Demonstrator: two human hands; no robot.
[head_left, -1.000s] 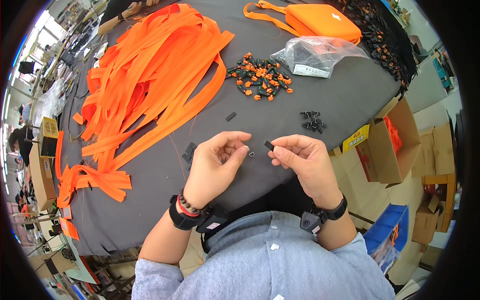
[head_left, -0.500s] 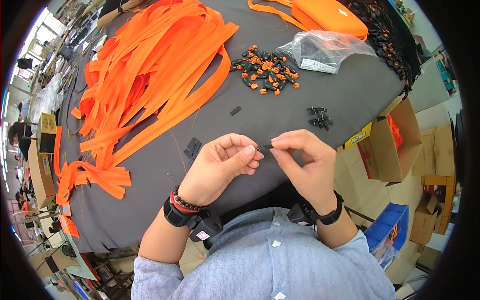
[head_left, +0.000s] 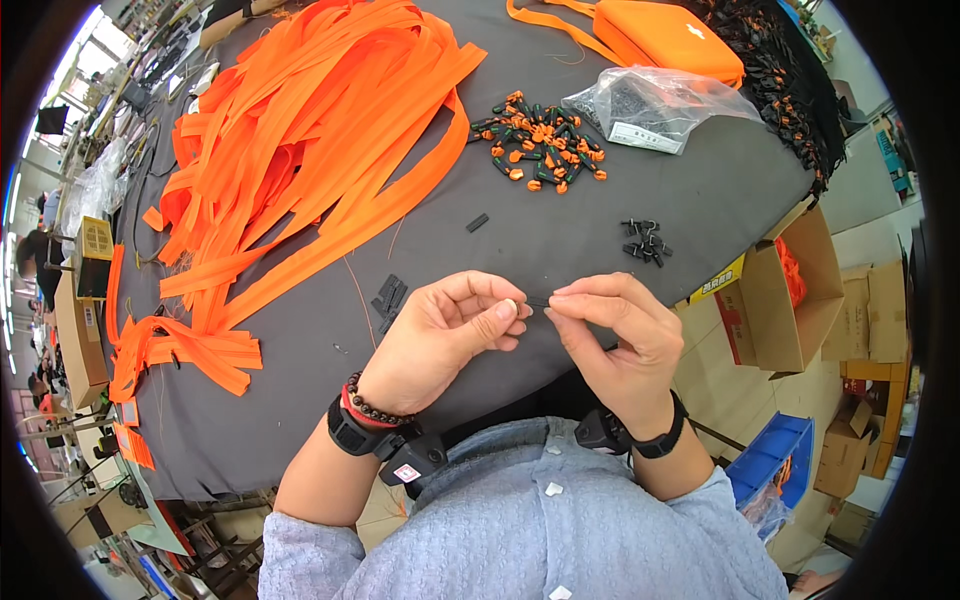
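Observation:
In front of my body, my left hand [head_left: 465, 318] and my right hand [head_left: 615, 335] meet, fingertips almost touching. Between them is a small black tab [head_left: 538, 301], seen nearly edge-on, pinched by my right thumb and fingers. My left thumb and forefinger are also closed; what they hold is mostly hidden. Beside my left hand lie several flat black tabs [head_left: 388, 298], with one single tab [head_left: 477, 223] farther off. Small black fittings [head_left: 647, 243] form a little group beyond my right hand. Farther away is a heap of orange zipper sliders with black pulls [head_left: 545, 145].
A large tangle of orange zipper tape [head_left: 320, 150] covers the left of the dark-covered table [head_left: 300, 430]. At the back are a clear plastic bag [head_left: 670, 105] and an orange case [head_left: 670, 45]. An open cardboard box [head_left: 770, 300] and a blue bin [head_left: 770, 455] stand to the right.
The black tab between my fingertips has turned from showing its flat face to nearly edge-on. My right hand has shifted slightly right and nearer; my left hand has hardly moved.

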